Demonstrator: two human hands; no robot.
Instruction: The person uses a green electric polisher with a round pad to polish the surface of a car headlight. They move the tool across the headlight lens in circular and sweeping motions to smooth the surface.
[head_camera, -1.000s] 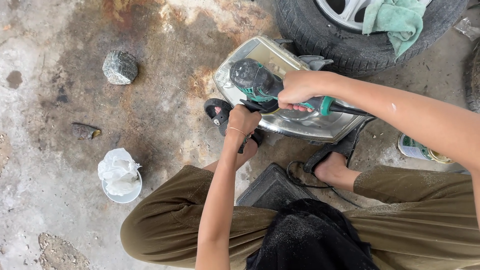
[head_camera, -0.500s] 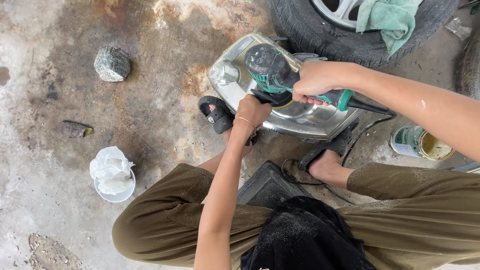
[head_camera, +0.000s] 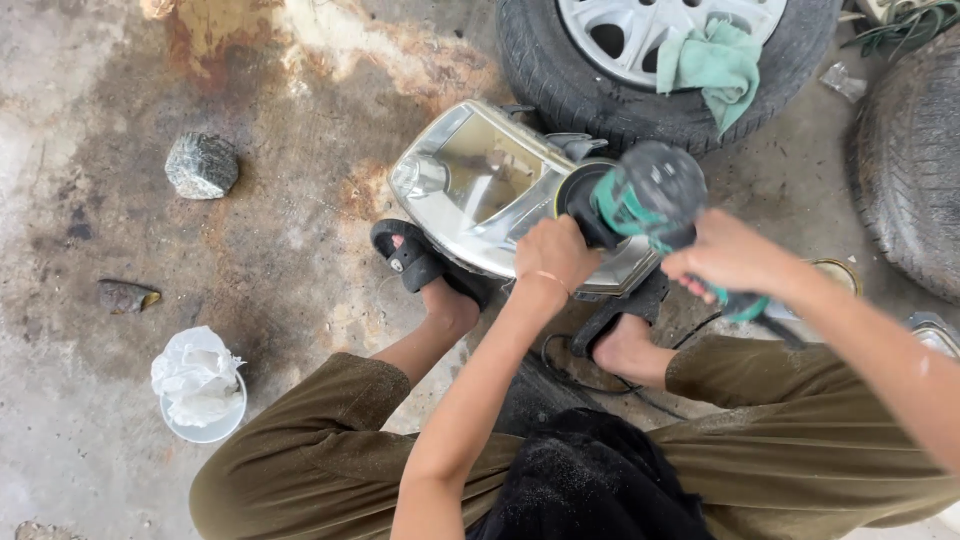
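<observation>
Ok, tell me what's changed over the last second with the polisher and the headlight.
The polisher has swept from the left part of the headlight toward its right end, nearer the tyre. The right hand still grips the handle; the left hand still rests by the polisher head. The headlight stays propped between both feet, and the stone and white bowl stay put.

- The stained, rust-blotched concrete floor (head_camera: 300, 260) carries everything.
- A grey rock (head_camera: 201, 165) sits at ten o'clock.
- A small dark stone (head_camera: 126, 296) lies at nine.
- A white bowl (head_camera: 208, 425) stuffed with a crumpled white bag (head_camera: 192, 372) sits at eight.
- A tyre with a silver wheel (head_camera: 640, 70) lies at one.
- The headlight (head_camera: 490, 195) rests centre.
</observation>
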